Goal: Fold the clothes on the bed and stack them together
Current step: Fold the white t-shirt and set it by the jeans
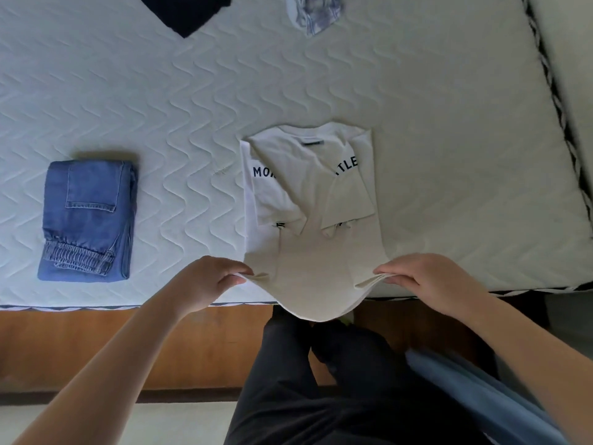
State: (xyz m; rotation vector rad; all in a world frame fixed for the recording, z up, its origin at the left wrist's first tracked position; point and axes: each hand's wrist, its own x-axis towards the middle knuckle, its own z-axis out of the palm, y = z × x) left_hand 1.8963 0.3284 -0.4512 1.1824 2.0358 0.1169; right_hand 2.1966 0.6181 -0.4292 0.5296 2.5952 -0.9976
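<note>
Dark trousers (321, 396) and a strip of pale blue cloth (475, 390) fill the bottom of the frame, below them a light floor (179, 425) and the wooden side of the bed frame (134, 345). Above that, the quilted white mattress (160, 97) with its wavy stitching takes up most of the picture, a black-and-white braided trim (550, 101) running down its right edge. Lower centre, the left hand (208, 281) pinches the bottom left corner of a cream T-shirt (308, 252) and the right hand (430, 281) pinches the bottom right corner, the hem sagging between them over the mattress edge. The shirt lies with both sides and sleeves folded inward, dark lettering partly covered. Folded blue jeans (88, 220) sit at centre left, well apart from the shirt. A dark garment (189, 11) and a pale patterned garment (316, 11) lie at the top edge.
</note>
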